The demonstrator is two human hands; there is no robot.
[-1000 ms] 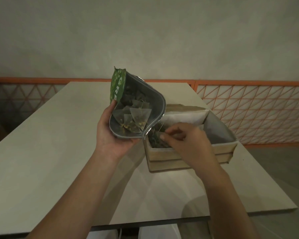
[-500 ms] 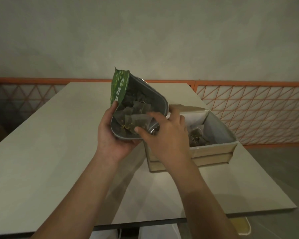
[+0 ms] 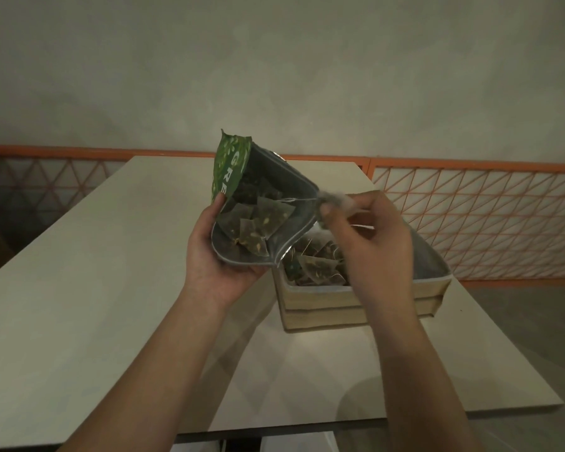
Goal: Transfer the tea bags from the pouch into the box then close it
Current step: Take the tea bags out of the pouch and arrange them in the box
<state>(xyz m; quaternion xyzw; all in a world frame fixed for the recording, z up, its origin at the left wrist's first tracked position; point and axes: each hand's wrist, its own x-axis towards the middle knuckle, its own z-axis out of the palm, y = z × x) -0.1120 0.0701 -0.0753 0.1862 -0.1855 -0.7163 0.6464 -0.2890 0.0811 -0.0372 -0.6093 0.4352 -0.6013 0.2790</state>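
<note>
one more tea bag [image 3: 335, 203] has left the pouch [image 3: 261, 207] since half a second ago — the right hand [image 3: 369, 236], then reaching into the mouth, now pinches it just right of the rim, above the box [image 3: 356, 301]. it is blurred, and its string seems to trail back inside. several bags [image 3: 255, 230] remain in the pouch, which the left hand [image 3: 216, 256] grips from below at frame centre; a heap [image 3: 317, 265] already lies in the open box, so closing is some way off. the pouch lip overhangs the box's left edge — a snag risk. pale table [image 3: 95, 272] beneath, orange railing [image 3: 470, 203] at right.
</note>
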